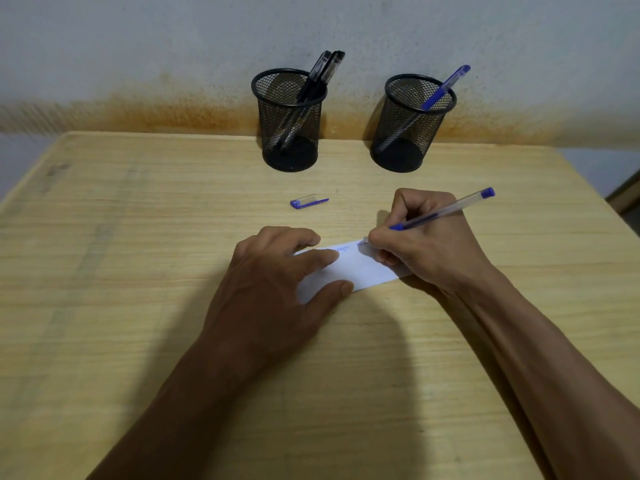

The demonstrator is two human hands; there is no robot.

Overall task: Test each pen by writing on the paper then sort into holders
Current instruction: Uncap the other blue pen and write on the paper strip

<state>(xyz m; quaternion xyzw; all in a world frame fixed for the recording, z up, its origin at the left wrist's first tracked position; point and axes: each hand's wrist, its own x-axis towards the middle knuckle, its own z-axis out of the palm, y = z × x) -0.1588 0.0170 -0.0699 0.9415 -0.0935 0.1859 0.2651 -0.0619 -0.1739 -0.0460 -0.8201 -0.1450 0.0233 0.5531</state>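
Blue pen is resting tip-down on the paper slip at mid-table, its barrel pinched in the curled fingers of the right hand. Left hand is lying flat, fingers extended, pressing the slip's left end.

We count two mesh holders: the left holder and the right holder. Pens, four in all: two black pens in the left holder, one blue pen in the right, one held pen. One loose cap. One paper. One table. Two hands: left hand, right hand.
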